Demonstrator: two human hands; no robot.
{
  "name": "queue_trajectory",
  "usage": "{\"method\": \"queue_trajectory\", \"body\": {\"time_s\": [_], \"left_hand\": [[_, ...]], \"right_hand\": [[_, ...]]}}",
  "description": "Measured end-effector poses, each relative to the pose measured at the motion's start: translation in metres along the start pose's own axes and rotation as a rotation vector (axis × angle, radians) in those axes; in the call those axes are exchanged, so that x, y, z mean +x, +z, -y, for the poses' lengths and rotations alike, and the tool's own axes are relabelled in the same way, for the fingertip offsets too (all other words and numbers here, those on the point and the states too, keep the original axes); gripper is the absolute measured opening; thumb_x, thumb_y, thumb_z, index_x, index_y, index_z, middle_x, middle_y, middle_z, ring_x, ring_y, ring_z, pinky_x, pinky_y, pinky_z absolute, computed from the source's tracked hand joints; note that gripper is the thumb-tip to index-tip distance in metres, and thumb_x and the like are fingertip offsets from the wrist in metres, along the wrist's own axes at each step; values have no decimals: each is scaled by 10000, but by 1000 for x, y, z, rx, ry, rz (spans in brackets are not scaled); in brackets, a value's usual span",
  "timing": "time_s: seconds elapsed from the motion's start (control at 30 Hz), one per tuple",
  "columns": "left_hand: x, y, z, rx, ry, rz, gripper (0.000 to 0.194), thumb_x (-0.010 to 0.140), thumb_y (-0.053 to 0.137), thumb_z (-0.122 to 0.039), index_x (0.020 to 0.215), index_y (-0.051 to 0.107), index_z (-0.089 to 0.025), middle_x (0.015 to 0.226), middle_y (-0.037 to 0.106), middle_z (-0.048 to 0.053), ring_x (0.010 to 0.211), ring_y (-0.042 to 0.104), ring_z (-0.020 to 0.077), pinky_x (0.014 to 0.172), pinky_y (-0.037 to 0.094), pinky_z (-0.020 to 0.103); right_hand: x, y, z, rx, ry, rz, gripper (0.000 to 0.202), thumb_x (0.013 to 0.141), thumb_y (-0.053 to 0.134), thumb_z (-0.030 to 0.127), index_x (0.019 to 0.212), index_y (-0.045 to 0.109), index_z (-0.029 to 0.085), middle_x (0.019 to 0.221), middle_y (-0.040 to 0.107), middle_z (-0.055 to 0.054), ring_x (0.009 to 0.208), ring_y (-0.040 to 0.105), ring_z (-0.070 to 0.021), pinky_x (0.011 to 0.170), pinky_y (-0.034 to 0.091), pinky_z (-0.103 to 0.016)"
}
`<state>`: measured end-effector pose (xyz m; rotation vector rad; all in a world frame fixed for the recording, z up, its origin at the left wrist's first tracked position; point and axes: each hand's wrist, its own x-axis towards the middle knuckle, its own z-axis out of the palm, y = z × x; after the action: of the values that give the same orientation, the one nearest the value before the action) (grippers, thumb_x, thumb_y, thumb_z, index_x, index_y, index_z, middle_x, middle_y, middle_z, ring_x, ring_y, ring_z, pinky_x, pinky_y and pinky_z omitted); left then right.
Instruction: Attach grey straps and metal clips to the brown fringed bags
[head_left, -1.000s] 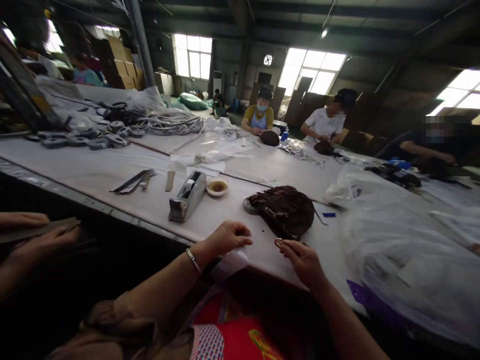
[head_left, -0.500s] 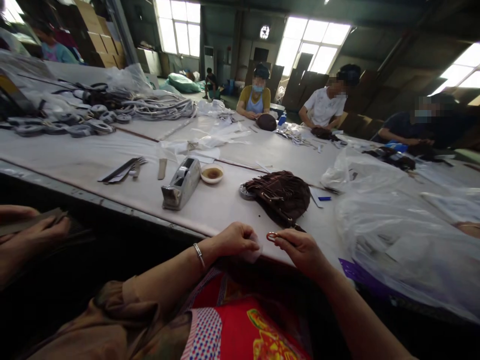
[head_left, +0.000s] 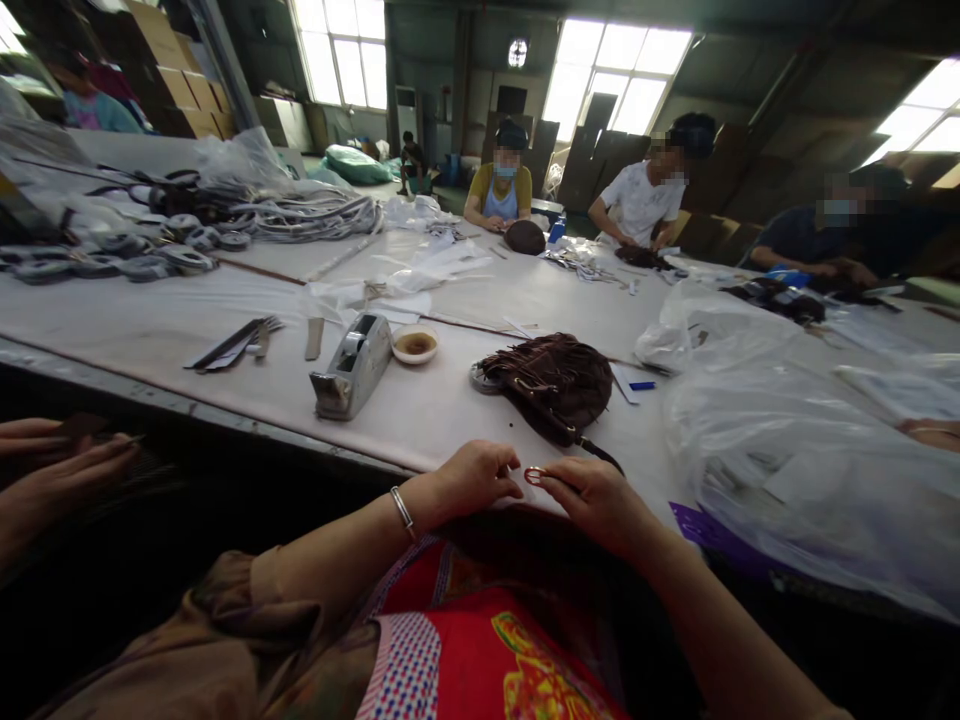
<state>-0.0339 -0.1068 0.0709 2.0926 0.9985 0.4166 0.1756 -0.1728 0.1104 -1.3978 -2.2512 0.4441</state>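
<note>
Pinching a ring [head_left: 535,475] at the desk [head_left: 420,410] edge, right hand [head_left: 600,500] fingers closed on it | left hand [head_left: 472,478] fingers curled beside, grip unclear | bag [head_left: 555,385] behind | dish [head_left: 415,345] holding brown stuff, beside dispenser [head_left: 352,366] | plastic bags [head_left: 795,440] farther right

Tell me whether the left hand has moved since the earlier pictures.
Yes. The left hand has closed in on the right hand and its metal ring, near the table edge.
</note>
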Motion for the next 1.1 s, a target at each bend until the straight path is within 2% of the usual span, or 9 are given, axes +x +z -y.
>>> {"method": "queue_trajectory", "body": {"time_s": [0.2,0.37,0.57,0.7,0.83,1.0,1.1], "left_hand": [[2,1,-1,173,73,-21,269,772,758,-261,1009,727,-139,852,737,60,775,663,181,705,457,243],[0,1,-2,179,104,-25,218,781,741,-256,971,730,-150,842,733,51,773,661,184,701,453,246],[0,-3,-2,129,107,-17,256,780,732,-254,1016,730,-153,859,736,60,789,656,185,717,445,244],[2,-6,1,110,143,39,199,824,680,-312,947,754,-174,857,738,58,765,632,175,698,422,242],[4,-7,2,32,155,111,230,847,657,-373,895,764,-176,792,725,36,680,575,134,632,386,216],[4,-4,-2,-64,107,197,317,867,603,-420,821,747,-140,675,668,6,603,486,100,554,337,198],[2,-3,-3,-96,20,211,307,859,578,-388,846,751,-135,672,661,5,600,489,99,528,327,194]], "right_hand": [[1,-1,0,69,50,22,275,978,514,360,972,751,219,871,728,-44,760,634,-155,725,445,-262],[4,1,0,48,61,46,282,974,515,364,955,755,216,846,727,-44,748,634,-155,717,434,-263],[5,4,-1,6,46,110,357,991,456,407,912,745,213,801,715,-58,732,620,-165,702,430,-270],[4,5,-3,-58,46,168,365,997,441,387,854,719,199,788,691,-53,729,603,-158,672,398,-262],[5,6,-4,-91,28,220,334,994,452,373,867,708,200,786,682,-49,723,597,-154,658,373,-260],[4,9,-4,-82,10,274,325,996,446,379,886,693,199,794,687,-46,735,606,-163,659,374,-263],[0,7,-9,-5,12,283,240,957,516,377,992,691,216,882,713,-48,815,635,-182,698,408,-257]]}}
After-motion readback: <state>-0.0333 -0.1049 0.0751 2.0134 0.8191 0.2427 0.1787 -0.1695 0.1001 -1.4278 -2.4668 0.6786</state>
